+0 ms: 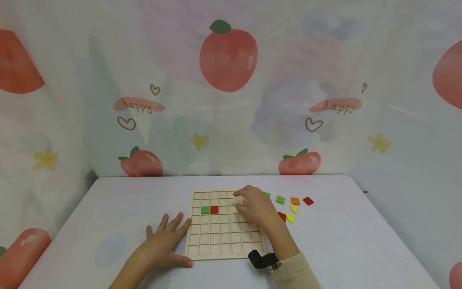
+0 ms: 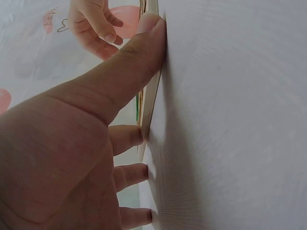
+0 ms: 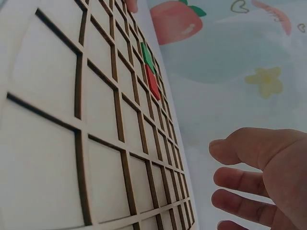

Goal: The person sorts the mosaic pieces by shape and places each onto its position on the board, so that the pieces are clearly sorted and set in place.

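A pale wooden grid board [image 1: 225,239] lies flat on the white table. In one row near its left side sit a green square tile [image 1: 205,210] and, directly right of it, a red square tile [image 1: 214,210]. My left hand [image 1: 162,243] rests at the board's left edge with fingers spread; in the left wrist view its thumb [image 2: 139,45] touches the board's side. Over the upper right of the grid hovers my right hand [image 1: 257,206], fingers loosely bent. Nothing shows between those fingers [image 3: 240,182] in the right wrist view.
Loose flat pieces lie right of the board: a green one [image 1: 280,199], an orange one [image 1: 295,201], red ones [image 1: 308,200] and yellow ones [image 1: 290,218]. The right forearm partly covers some. A black camera [image 1: 258,259] on the right wrist overlaps the board's near right corner.
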### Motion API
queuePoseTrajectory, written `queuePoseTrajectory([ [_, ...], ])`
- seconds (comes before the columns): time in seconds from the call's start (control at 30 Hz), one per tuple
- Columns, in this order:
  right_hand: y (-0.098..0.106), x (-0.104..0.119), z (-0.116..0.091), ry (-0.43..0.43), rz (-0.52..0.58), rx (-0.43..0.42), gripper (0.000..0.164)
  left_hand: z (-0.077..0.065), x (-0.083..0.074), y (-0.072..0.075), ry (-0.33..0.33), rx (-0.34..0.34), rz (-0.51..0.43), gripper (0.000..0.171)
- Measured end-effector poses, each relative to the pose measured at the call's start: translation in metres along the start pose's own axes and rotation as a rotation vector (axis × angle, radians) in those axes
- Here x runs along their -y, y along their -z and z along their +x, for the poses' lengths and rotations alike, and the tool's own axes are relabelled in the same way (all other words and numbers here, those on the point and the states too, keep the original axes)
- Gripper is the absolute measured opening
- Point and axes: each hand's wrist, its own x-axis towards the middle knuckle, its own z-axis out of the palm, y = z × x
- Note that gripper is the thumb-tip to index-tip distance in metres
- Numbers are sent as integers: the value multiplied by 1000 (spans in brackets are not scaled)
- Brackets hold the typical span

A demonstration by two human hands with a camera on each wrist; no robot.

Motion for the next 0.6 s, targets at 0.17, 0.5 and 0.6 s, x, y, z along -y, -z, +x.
queuePoseTrajectory([
  [0.17, 5, -9, -1, -34, 19, -18, 31, -1, -1, 1, 2, 2, 5, 117],
  [0.5, 15, -22, -2, -75, 61, -46, 33, -1, -1, 2, 1, -1, 12, 118],
  [0.6, 17, -25, -3, -106, 57, -42, 34, -2, 0, 2, -1, -2, 15, 118],
])
